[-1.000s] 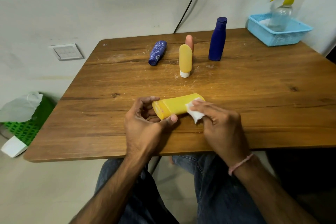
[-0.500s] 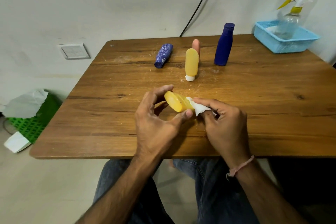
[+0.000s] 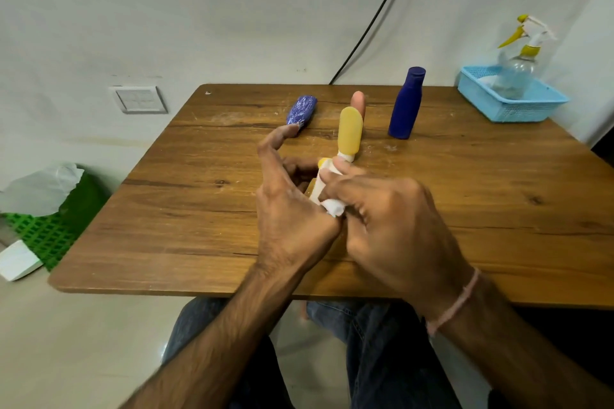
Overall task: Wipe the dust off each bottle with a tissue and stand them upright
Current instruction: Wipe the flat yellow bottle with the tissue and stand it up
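Above the wooden table (image 3: 465,196), my left hand (image 3: 292,209) holds a yellow bottle (image 3: 322,164), with its index finger stretched out. Both hands hide most of that bottle. My right hand (image 3: 392,219) pinches a white tissue (image 3: 334,206) against it. Behind them a yellow tube (image 3: 349,133) stands on its white cap, and a peach tube (image 3: 358,103) stands just behind that. A dark blue bottle (image 3: 406,104) stands upright to the right. A dusty blue bottle (image 3: 301,113) lies on its side to the left.
A light blue basket (image 3: 513,108) with a clear spray bottle (image 3: 518,66) sits at the table's back right corner. A black cable (image 3: 372,20) runs down the wall. On the floor at left stands a green crate (image 3: 50,229) with white paper on it.
The yellow bottle has been lifted off the table and turned more upright between my hands. The tissue moved along it. The camera has tilted down.
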`<move>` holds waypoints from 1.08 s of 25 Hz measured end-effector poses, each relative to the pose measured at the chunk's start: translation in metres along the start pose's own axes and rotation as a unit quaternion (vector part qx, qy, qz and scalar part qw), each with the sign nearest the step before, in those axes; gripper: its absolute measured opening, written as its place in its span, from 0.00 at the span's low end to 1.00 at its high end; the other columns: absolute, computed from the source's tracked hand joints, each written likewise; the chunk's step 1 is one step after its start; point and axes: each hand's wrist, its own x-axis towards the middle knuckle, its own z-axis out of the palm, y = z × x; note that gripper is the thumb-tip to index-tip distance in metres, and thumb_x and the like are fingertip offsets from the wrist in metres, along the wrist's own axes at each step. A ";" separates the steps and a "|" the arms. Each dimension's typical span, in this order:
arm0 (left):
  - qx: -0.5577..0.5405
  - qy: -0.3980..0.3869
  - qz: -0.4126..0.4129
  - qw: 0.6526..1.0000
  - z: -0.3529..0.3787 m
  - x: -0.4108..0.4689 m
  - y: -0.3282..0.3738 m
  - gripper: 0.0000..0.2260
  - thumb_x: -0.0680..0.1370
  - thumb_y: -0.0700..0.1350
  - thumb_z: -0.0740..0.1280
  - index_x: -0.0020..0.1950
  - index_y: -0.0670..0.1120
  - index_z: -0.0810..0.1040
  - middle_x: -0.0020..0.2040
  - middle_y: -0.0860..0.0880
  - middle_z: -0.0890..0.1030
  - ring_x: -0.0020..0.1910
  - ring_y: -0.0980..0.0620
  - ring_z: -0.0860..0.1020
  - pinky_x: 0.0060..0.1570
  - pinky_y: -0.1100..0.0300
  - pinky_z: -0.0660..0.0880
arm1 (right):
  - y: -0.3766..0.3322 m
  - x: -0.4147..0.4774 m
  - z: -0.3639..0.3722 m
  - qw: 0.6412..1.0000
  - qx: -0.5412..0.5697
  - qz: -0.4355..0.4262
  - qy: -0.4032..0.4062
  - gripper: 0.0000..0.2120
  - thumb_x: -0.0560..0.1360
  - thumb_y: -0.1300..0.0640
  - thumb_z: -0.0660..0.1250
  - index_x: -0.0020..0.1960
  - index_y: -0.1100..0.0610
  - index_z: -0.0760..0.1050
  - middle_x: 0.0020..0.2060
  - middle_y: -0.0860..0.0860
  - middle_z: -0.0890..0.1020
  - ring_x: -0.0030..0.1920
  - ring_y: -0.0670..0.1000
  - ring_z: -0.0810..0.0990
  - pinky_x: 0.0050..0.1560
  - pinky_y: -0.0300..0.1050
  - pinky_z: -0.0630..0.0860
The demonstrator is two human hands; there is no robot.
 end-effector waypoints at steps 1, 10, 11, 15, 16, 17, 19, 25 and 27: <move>-0.014 0.001 -0.008 1.000 -0.001 -0.002 0.000 0.39 0.66 0.47 0.78 0.72 0.46 0.64 0.44 0.49 0.83 0.46 0.52 0.83 0.47 0.58 0.80 | 0.001 -0.007 -0.004 1.000 0.004 -0.007 0.001 0.19 0.68 0.73 0.67 0.56 0.61 0.83 0.59 0.56 0.83 0.64 0.51 0.79 0.62 0.50 0.79; 0.006 -0.032 -0.003 0.999 -0.004 -0.001 -0.004 0.36 0.63 0.44 0.82 0.69 0.44 0.72 0.57 0.55 0.80 0.58 0.60 0.80 0.58 0.61 0.79 | 0.013 0.010 0.000 0.955 0.199 0.179 0.128 0.13 0.75 0.63 0.69 0.56 0.51 0.82 0.54 0.43 0.83 0.52 0.33 0.79 0.47 0.30 0.79; 0.013 -0.024 0.010 1.000 -0.005 0.000 -0.004 0.34 0.64 0.46 0.79 0.68 0.44 0.74 0.57 0.55 0.81 0.57 0.58 0.81 0.57 0.60 0.80 | 0.007 0.008 0.008 0.958 0.203 0.162 0.125 0.14 0.75 0.65 0.68 0.58 0.52 0.82 0.56 0.45 0.83 0.55 0.34 0.79 0.50 0.30 0.78; 0.022 0.004 0.011 1.000 -0.004 0.004 -0.008 0.29 0.65 0.42 0.77 0.65 0.42 0.77 0.53 0.51 0.83 0.54 0.57 0.83 0.54 0.58 0.82 | 0.006 -0.016 0.019 0.981 0.090 0.021 0.169 0.18 0.71 0.75 0.66 0.56 0.62 0.82 0.57 0.54 0.84 0.61 0.46 0.81 0.60 0.37 0.77; 0.030 0.005 0.007 1.000 -0.003 0.003 -0.010 0.29 0.65 0.42 0.78 0.65 0.42 0.77 0.53 0.51 0.83 0.54 0.58 0.82 0.54 0.60 0.81 | 0.011 -0.019 0.018 0.981 0.066 0.011 0.180 0.17 0.71 0.76 0.66 0.56 0.63 0.82 0.56 0.55 0.84 0.59 0.47 0.82 0.59 0.38 0.78; 0.038 0.003 0.006 0.999 -0.003 0.002 -0.011 0.29 0.65 0.42 0.80 0.64 0.42 0.78 0.54 0.51 0.83 0.54 0.59 0.82 0.55 0.61 0.81 | 0.015 -0.021 0.016 0.980 0.045 0.012 0.193 0.17 0.71 0.75 0.66 0.55 0.63 0.82 0.54 0.56 0.85 0.58 0.48 0.83 0.57 0.39 0.79; 0.049 -0.006 0.010 0.999 0.000 0.001 -0.012 0.29 0.65 0.42 0.82 0.64 0.42 0.79 0.55 0.51 0.83 0.55 0.58 0.82 0.56 0.60 0.80 | 0.020 -0.016 0.012 0.978 0.022 0.014 0.206 0.15 0.72 0.74 0.65 0.56 0.63 0.82 0.53 0.56 0.85 0.55 0.49 0.84 0.56 0.38 0.79; 0.061 0.003 0.050 0.997 0.003 0.002 0.003 0.23 0.67 0.49 0.72 0.60 0.44 0.83 0.52 0.53 0.85 0.51 0.58 0.83 0.52 0.61 0.80 | 0.016 0.003 0.013 0.992 0.014 -0.012 0.124 0.17 0.73 0.70 0.66 0.59 0.60 0.81 0.58 0.55 0.83 0.63 0.51 0.79 0.65 0.49 0.76; 0.059 0.009 0.039 0.997 0.001 0.004 0.001 0.25 0.65 0.50 0.72 0.61 0.43 0.83 0.53 0.52 0.86 0.52 0.59 0.83 0.54 0.61 0.81 | 0.018 -0.006 0.012 0.994 0.002 -0.030 0.109 0.17 0.73 0.70 0.65 0.60 0.61 0.81 0.59 0.56 0.83 0.65 0.52 0.78 0.66 0.50 0.75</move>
